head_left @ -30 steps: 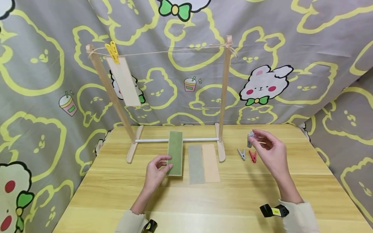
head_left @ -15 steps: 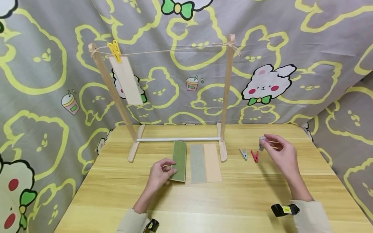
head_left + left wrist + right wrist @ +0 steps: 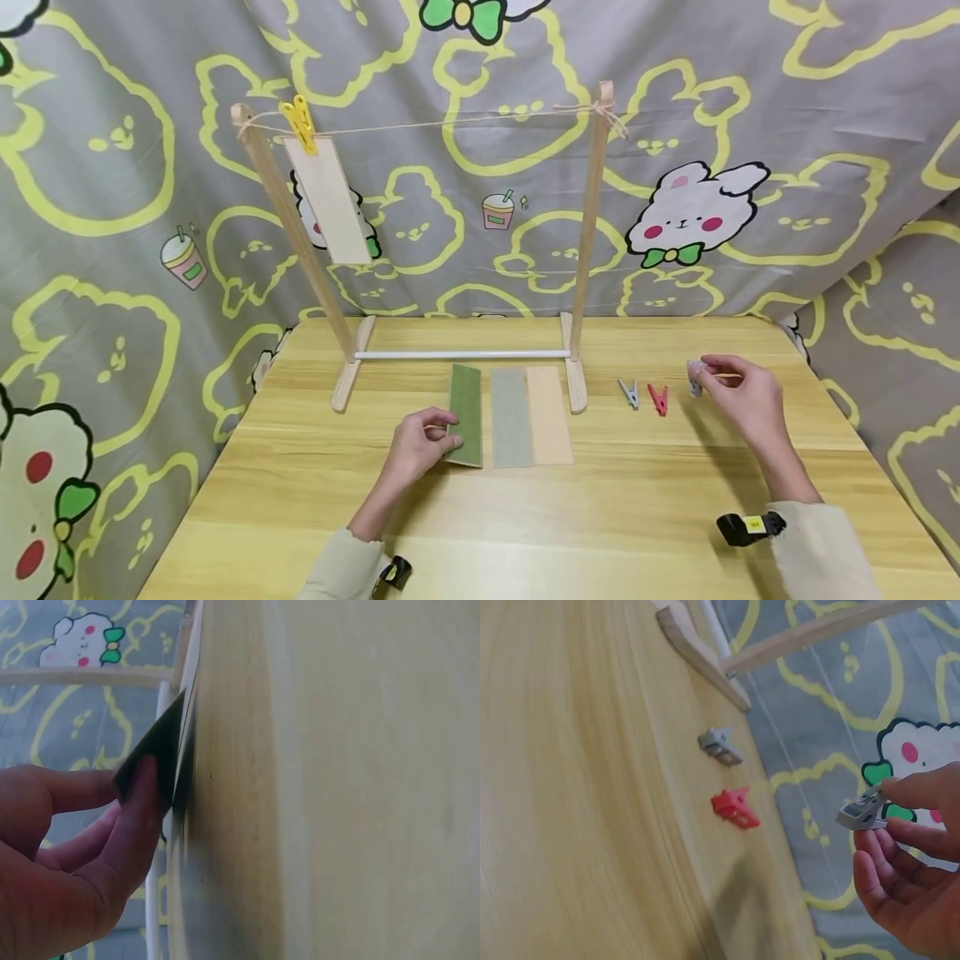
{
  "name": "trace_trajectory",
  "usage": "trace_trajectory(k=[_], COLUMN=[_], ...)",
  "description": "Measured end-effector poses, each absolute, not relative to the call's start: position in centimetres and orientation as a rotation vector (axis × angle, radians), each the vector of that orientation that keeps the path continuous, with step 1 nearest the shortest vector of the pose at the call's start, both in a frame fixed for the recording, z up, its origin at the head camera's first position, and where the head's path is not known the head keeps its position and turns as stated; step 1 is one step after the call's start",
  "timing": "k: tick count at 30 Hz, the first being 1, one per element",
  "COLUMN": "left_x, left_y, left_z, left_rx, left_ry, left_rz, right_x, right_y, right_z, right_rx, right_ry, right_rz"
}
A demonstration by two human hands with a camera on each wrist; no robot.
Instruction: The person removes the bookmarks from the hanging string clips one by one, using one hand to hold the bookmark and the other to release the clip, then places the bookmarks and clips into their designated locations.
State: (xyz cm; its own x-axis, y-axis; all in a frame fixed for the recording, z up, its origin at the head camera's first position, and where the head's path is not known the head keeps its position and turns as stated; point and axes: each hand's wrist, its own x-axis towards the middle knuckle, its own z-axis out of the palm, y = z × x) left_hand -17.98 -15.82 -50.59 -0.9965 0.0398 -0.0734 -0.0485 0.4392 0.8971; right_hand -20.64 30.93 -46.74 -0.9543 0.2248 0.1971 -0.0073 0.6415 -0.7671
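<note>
My left hand (image 3: pixel 422 443) pinches the left edge of a green rectangular card (image 3: pixel 467 408). In the left wrist view the card (image 3: pixel 154 761) tilts, one edge close over the table. Just right of it lie a grey card (image 3: pixel 512 421) and a peach card (image 3: pixel 550 417), side by side. Off to the right my right hand (image 3: pixel 746 396) pinches a grey clothespin (image 3: pixel 861 811) between thumb and fingers, above the table. A second grey clothespin (image 3: pixel 720 746) and a red clothespin (image 3: pixel 736 808) lie on the tabletop to its left.
Behind the cards stands a wooden frame (image 3: pixel 588 225) with a string (image 3: pixel 450 123) between its posts. A yellow clothespin (image 3: pixel 300 125) holds a cream card (image 3: pixel 330 200) on the string's left end. A white rod (image 3: pixel 457 355) joins the feet. A patterned curtain (image 3: pixel 450 275) hangs behind.
My left hand has lowered the green card toward the table beside the grey one. My right hand has moved right and slightly down, still pinching the grey clothespin.
</note>
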Motion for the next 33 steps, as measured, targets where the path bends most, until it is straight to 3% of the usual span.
trace_trajectory(k=[13,33], left_x=[-17.7,-17.8], left_y=[-15.5,-14.5], left_z=[-50.1,-50.1], left_rx=[0.157,0.324], left_ry=[2.779,2.9], left_rz=[1.314,0.966], right_x=[-22.0,-22.5], right_y=[31.9,32.1], right_z=[-49.0,-49.2], right_rx=[-0.094,-0.105], right_ry=[-2.801,-2.993], right_rz=[0.979,0.944])
